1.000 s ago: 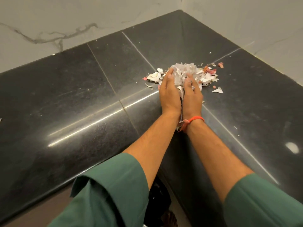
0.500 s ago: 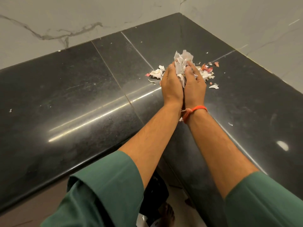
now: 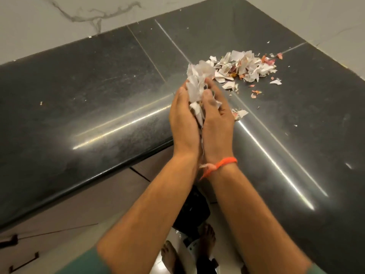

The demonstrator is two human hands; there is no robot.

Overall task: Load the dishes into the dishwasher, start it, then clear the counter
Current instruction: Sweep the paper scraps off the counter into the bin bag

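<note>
My left hand and my right hand are pressed together, palms facing, with a bunch of torn white paper scraps clamped between them. The bunch sticks out above my fingertips. Both hands are raised over the inner corner of the black stone counter, near its front edge. A smaller pile of white and reddish scraps lies on the counter beyond my hands to the right. A few scraps lie just right of my right hand. An orange wristband circles my right wrist.
The L-shaped counter meets white marbled walls at the back and right. Below my forearms, a dark bin or bag stands on the pale floor by my bare feet. Cabinet fronts with a dark handle sit under the counter's left run.
My hands closed on a bunch of scraps, lifted it off the pile and drew it back toward the counter's front edge. The rest of the pile stayed on the counter.
</note>
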